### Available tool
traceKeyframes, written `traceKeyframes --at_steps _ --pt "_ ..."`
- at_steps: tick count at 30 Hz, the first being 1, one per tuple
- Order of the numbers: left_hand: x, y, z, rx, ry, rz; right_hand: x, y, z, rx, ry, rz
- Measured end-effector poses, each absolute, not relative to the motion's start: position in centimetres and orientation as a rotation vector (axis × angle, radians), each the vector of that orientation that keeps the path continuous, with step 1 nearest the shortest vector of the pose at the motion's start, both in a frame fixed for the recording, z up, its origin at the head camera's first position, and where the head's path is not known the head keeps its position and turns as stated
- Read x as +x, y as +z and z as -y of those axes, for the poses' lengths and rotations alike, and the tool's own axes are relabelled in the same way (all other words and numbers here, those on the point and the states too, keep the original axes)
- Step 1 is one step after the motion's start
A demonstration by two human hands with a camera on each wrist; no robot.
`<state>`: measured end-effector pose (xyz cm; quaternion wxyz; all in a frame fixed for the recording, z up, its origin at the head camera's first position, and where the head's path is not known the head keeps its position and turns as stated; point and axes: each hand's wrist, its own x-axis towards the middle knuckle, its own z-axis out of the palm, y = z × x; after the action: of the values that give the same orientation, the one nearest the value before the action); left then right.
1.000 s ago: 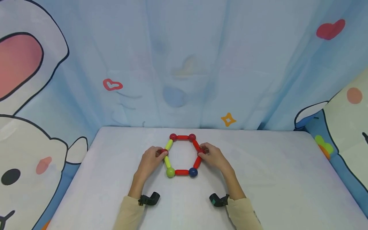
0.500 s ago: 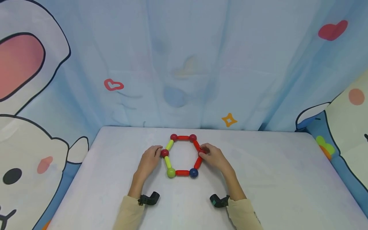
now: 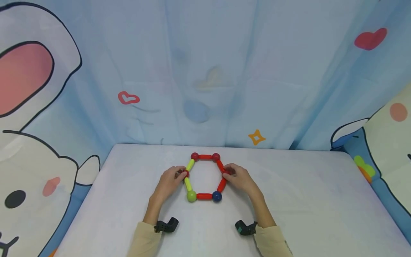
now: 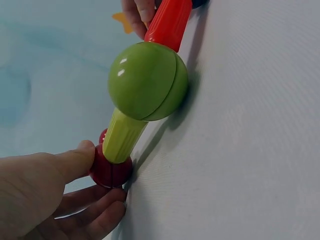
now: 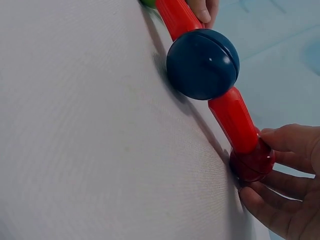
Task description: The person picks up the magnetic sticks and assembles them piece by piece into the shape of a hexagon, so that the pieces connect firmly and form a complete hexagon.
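Observation:
A six-sided ring of balls and rods lies flat on the white table (image 3: 308,200). Its near corners are a green ball (image 3: 191,196) and a blue ball (image 3: 217,196), joined by a red rod (image 3: 204,196). Yellow-green rods (image 3: 188,185) form the left side, and red rods (image 3: 222,185) the rest. My left hand (image 3: 169,181) pinches the red ball (image 4: 111,167) at the left corner between thumb and fingers. At the right corner, my right hand (image 3: 240,179) grips another red ball (image 5: 252,161) the same way. Fingers partly hide both held balls in the head view.
Two more red balls (image 3: 194,156) mark the ring's far corners. A blue cartoon curtain (image 3: 224,71) hangs behind the table's back edge. Each wrist wears a small black camera (image 3: 167,225).
My left fingers came off the left red ball half a second ago and now hold it again. The right hand stays on its ball. The whole head view has shifted slightly downward.

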<state>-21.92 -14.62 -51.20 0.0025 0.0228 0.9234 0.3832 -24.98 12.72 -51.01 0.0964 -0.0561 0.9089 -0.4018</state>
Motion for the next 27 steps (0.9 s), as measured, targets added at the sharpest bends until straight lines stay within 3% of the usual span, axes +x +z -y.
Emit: traceKeyframes --at_steps 27 --pt "-22.2 -50.8 15.6 0.054 1.125 -2.992 -25.5 -50.7 -13.0 -0.167 -1.178 -2.706"
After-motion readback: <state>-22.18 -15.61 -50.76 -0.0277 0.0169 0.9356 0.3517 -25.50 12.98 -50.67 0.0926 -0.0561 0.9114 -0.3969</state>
